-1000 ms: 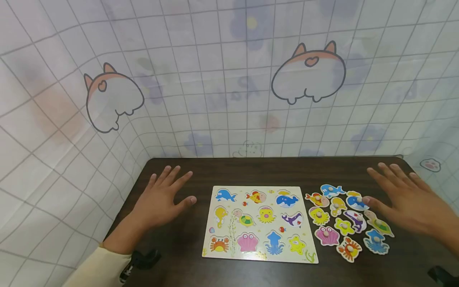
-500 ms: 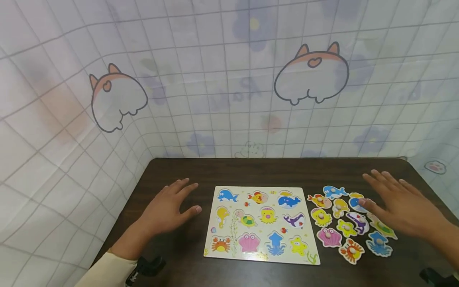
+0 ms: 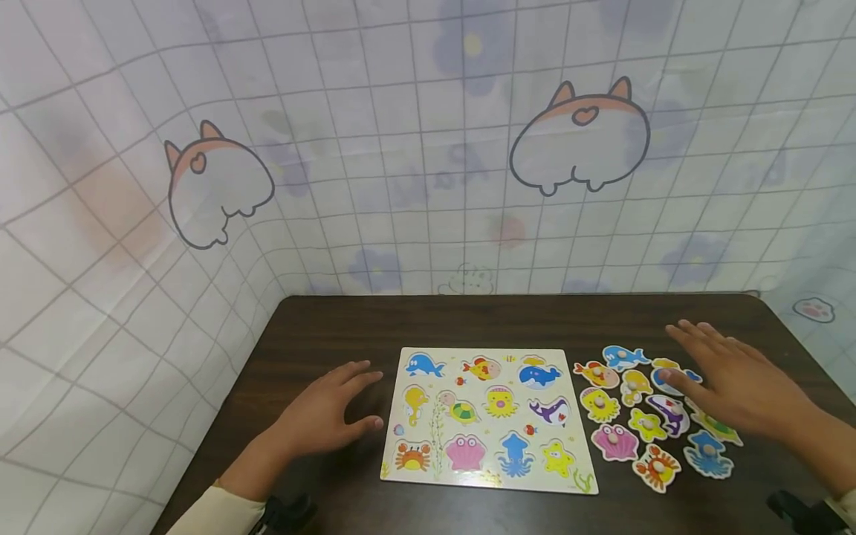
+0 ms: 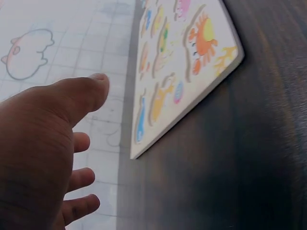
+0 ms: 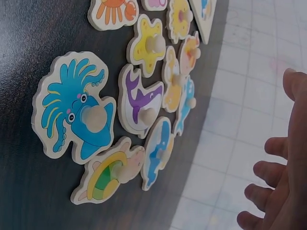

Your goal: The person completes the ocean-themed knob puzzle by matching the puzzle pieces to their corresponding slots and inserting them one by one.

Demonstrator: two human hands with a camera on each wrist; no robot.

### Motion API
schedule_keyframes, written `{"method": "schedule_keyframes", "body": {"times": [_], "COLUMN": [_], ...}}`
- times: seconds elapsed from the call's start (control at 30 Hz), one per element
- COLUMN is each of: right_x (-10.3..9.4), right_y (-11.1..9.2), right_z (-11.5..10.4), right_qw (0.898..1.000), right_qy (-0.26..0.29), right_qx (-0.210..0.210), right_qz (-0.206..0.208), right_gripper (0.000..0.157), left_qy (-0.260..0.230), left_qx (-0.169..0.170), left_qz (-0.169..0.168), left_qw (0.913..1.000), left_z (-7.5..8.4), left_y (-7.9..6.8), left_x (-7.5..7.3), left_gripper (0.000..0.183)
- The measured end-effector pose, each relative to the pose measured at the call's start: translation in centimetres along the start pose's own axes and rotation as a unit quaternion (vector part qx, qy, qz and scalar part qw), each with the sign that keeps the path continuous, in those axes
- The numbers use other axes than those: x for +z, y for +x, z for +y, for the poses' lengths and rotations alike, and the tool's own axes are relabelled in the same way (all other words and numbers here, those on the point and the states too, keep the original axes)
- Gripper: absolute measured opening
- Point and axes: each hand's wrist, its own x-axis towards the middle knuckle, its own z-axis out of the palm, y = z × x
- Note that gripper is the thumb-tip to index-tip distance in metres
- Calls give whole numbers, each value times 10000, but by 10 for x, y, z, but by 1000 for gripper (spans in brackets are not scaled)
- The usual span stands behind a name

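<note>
A cream puzzle board (image 3: 481, 446) with recessed sea-animal shapes lies mid-table. To its left, my left hand (image 3: 328, 412) hovers with loosely spread fingers, its thumb close to the board's left edge. My right hand (image 3: 742, 383) is held over the right side of the loose knobbed pieces, partly covering the turtle piece (image 3: 718, 427) and the blue whale piece (image 3: 665, 379). Neither hand holds anything. In the right wrist view, a blue squid piece (image 5: 79, 108), a purple whale piece (image 5: 139, 103) and a yellow starfish piece (image 5: 146, 45) show their round knobs.
More pieces lie right of the board, among them a pink shell (image 3: 614, 442), a crab (image 3: 657, 468), an octopus (image 3: 599, 405) and a fish (image 3: 597, 374). The dark wooden table (image 3: 334, 319) ends at a gridded cloth backdrop (image 3: 401, 148).
My left hand has come lower and nearer to the board. My right hand has lowered slightly and shifted left over the pieces. Board and pieces stay put.
</note>
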Motion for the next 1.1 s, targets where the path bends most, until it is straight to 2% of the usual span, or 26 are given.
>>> {"method": "schedule_keyframes", "body": {"times": [0.2,0.43,0.63,0.87,1.1], "right_x": [3,7,9,15,18], "right_y": [7,11,15,23,29], "right_z": [3,3,3,0,0], "right_qw": [9999,9999,9997,9991,9988], "right_qy": [88,136,240,360,480], "right_qx": [50,-88,26,211,99], "right_qz": [-115,61,89,11,58], "right_gripper": [80,74,74,77,73], "left_qy": [-165,-325,-462,-703,-897], "left_qx": [1,151,223,200,205], "left_qz": [-276,-427,-576,-773,-903], "left_qw": [9995,9984,9970,9943,9917], "left_z": [-1,-2,-4,-4,-3], "left_y": [-1,-3,-4,-8,-9], "left_x": [11,19,28,31,34], "left_gripper": [72,73,74,74,74]}}
